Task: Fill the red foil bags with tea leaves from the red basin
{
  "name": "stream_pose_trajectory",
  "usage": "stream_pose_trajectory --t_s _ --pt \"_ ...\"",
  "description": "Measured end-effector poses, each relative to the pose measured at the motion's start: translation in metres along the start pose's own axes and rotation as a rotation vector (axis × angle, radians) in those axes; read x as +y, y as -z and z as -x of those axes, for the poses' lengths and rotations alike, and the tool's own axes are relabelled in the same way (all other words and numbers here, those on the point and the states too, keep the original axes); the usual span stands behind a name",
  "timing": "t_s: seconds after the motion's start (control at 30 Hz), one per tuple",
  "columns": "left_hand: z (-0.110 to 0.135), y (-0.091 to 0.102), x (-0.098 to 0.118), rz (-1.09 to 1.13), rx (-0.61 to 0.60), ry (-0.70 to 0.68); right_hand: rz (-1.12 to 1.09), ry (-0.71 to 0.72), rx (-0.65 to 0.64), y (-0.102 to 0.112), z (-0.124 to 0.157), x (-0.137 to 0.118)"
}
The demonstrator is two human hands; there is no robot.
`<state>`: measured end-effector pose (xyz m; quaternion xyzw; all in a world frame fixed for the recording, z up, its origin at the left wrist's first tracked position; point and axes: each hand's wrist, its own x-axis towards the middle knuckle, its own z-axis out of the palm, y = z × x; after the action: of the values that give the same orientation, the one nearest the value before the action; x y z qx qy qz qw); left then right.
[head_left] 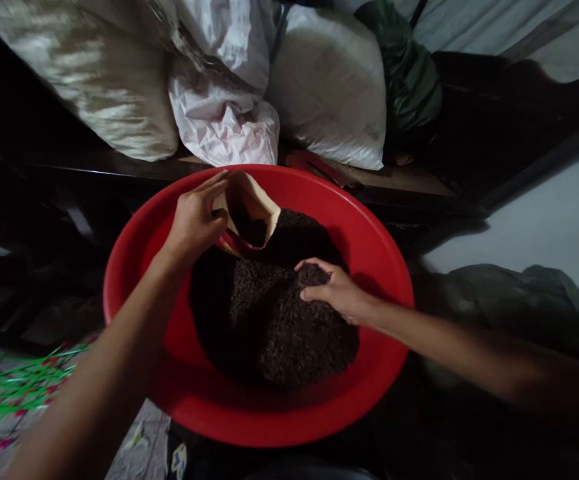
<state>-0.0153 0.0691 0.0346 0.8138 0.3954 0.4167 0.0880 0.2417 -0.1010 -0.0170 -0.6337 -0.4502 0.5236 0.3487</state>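
Observation:
A large red basin (384, 280) holds a heap of dark, crumbly material (289, 347) that looks like loose tea leaves or soil. At its far left side my left hand (196, 217) grips the edge of a paper bag (266, 200), tan inside and partly red outside. The bag's mouth is open and tilted toward me, with some dark material inside. My right hand (336, 290) is cupped round a scoop of the same material, low over the heap and right of the bag.
Behind the basin, full white sacks (326, 87) and a dark green bag (409, 80) rest on a dark wooden bench (114, 167). Green strands with red bits (19, 387) lie on the floor at lower left. A greyish-green bundle (524, 293) is at the right.

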Motion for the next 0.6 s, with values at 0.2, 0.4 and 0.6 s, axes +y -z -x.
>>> stream_pose_trajectory --t_s 0.2,0.4,0.6 --pt "0.001 -0.003 -0.005 0.009 -0.014 -0.029 -0.223 0.343 -0.005 0.002 -0.017 -0.098" --pt "0.001 0.006 0.0 0.039 -0.039 -0.017 0.043 0.681 0.039 -0.027 -0.078 -0.165" --pt "-0.001 0.014 -0.002 -0.022 0.033 0.083 0.341 0.691 0.329 0.005 -0.14 -0.156"
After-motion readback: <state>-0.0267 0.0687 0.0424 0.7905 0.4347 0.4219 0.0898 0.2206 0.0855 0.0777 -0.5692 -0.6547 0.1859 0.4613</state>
